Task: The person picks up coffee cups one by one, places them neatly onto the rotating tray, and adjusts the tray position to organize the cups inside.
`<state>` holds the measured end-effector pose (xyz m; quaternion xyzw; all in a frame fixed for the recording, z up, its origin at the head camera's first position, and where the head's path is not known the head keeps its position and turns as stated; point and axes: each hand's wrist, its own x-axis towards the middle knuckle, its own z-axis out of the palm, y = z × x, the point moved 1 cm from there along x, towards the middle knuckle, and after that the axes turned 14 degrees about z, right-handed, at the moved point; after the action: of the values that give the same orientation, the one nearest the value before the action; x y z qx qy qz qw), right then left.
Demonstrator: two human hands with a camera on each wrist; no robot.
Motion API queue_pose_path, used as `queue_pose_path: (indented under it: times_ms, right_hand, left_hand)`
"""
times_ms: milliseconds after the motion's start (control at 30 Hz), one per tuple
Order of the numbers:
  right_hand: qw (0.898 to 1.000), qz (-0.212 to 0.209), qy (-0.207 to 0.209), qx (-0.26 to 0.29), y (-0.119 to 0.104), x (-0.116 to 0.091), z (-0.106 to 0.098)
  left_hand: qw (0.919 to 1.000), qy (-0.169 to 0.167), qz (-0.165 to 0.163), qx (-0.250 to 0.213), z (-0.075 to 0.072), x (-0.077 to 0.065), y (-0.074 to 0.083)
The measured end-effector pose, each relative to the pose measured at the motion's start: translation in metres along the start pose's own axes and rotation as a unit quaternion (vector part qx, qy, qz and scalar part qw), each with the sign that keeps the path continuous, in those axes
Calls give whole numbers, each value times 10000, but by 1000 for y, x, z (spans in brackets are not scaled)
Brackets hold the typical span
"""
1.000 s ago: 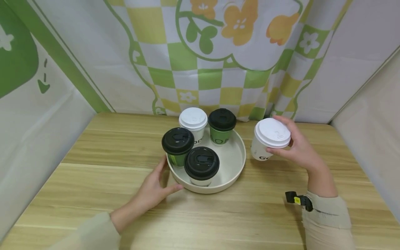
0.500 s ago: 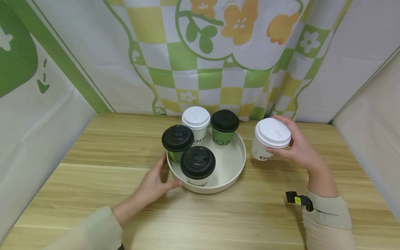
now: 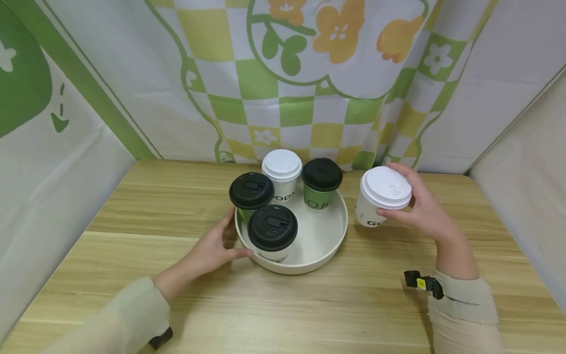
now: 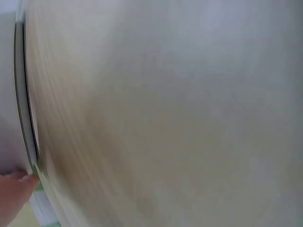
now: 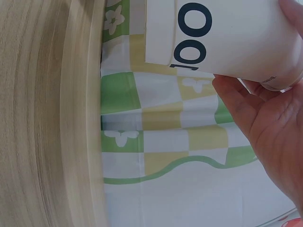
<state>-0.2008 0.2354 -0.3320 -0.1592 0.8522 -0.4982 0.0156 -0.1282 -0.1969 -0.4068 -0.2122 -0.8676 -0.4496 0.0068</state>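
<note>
A round cream tray (image 3: pixel 318 246) holds two white paper cups and two green ones. The white-lidded cup (image 3: pixel 282 169) and a black-lidded green cup (image 3: pixel 321 179) stand at its back. A second green cup (image 3: pixel 251 194) is at its left, beside a black-lidded white cup (image 3: pixel 272 231) in front. My left hand (image 3: pixel 211 250) grips the tray's left edge, thumb at the front rim. In the left wrist view, fingertips (image 4: pixel 21 189) meet the tray's wall. My right hand (image 3: pixel 420 209) holds another white-lidded paper cup (image 3: pixel 383 194) right of the tray, around its side; the right wrist view shows dark lettering.
The wooden table (image 3: pixel 345 309) ends at the back against a checked green and yellow curtain (image 3: pixel 296 108). White fabric walls (image 3: pixel 57 167) close off both sides. A black wrist strap (image 3: pixel 424 284) sits on the right sleeve.
The tray has turned clockwise under my left hand: its back cups shifted right, the front cup left, the left cup slightly back. The right hand and its cup stayed still.
</note>
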Motion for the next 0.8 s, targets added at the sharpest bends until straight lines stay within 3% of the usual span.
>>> queue_pose_path:
  times_ms: [167,367,800]
  right_hand:
    - [10000,-16,1,26,0,0,-1]
    - [9999,97,-19,21,0,-1,-3]
    - [9999,84,52,-96,-1,-1,-5]
  left_hand:
    - [9977,-405,335,-425,-11,10,-10]
    - [9934,-834,437,-661,-24,21,-19]
    - [9906,-1089,440,-698,-32,33,-28]
